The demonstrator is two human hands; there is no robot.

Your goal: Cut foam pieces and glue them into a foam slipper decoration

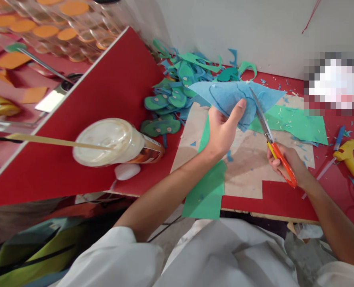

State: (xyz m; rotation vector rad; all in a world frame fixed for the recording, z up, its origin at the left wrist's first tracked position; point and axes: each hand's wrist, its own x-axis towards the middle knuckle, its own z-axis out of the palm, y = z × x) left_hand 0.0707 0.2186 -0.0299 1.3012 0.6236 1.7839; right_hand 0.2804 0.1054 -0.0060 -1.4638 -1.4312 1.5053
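My left hand (224, 125) pinches a piece of blue felt (229, 97) with its thumb on top, holding it raised over the table. A dark curved line is drawn on the felt. My right hand (287, 161) grips orange and yellow scissors (280, 159), whose blades point up and touch or overlap the felt's right part; whether they are cutting I cannot tell. Below lies a sheet of tan paper (245, 179) with green felt strips (205, 195) across it. Behind the left hand is a heap of green and blue cut felt shapes (184, 73).
A lidded cup (105, 141) with a straw stands at the left beside a red divider panel (105, 91). To the right lies a yellow glue gun (351, 157) with a cord. Clear jars with orange lids (73, 8) are beyond the panel. Blue scraps dot the paper.
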